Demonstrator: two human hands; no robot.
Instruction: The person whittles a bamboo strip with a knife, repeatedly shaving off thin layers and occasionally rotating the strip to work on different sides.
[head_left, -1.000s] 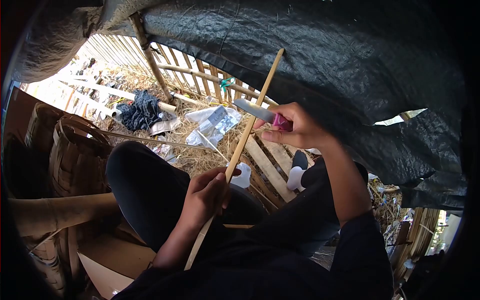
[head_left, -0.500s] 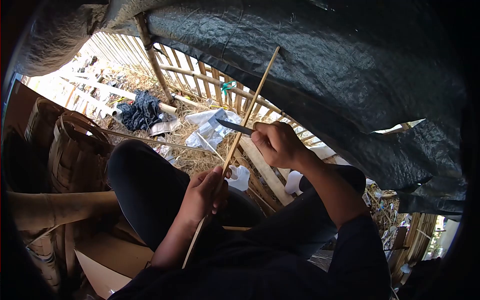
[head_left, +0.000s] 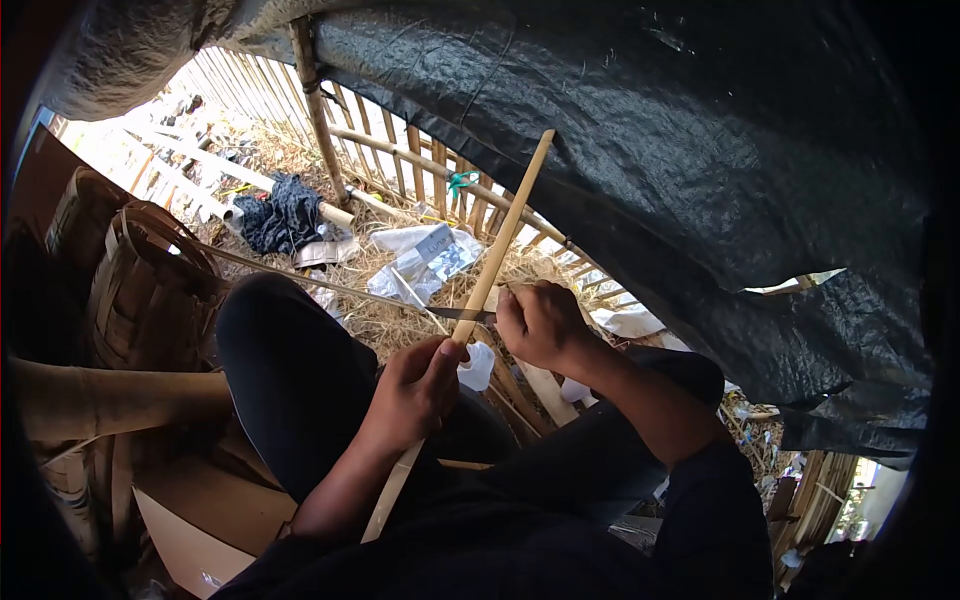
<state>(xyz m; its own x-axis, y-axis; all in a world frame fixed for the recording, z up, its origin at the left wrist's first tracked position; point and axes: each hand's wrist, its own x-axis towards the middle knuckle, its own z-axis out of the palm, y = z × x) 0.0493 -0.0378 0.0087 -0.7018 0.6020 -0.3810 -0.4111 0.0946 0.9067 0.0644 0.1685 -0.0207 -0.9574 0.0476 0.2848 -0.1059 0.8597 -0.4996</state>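
Both hands were closed at frame centre: left hand (head_left: 415,385) on the long pale bamboo strip (head_left: 510,215), right hand (head_left: 540,322) on the dark-bladed knife (head_left: 458,314), edge touching the strip. I judged paring under way, unfinished.

Under a black tarp (head_left: 650,150), your left hand (head_left: 415,390) grips a long bamboo strip (head_left: 503,235) that tilts up toward a bamboo fence (head_left: 400,150) — your right hand (head_left: 540,325) clasps a knife (head_left: 460,314), its blade touching the strip just above your left thumb. A woven basket (head_left: 140,290) stands beside your left knee.
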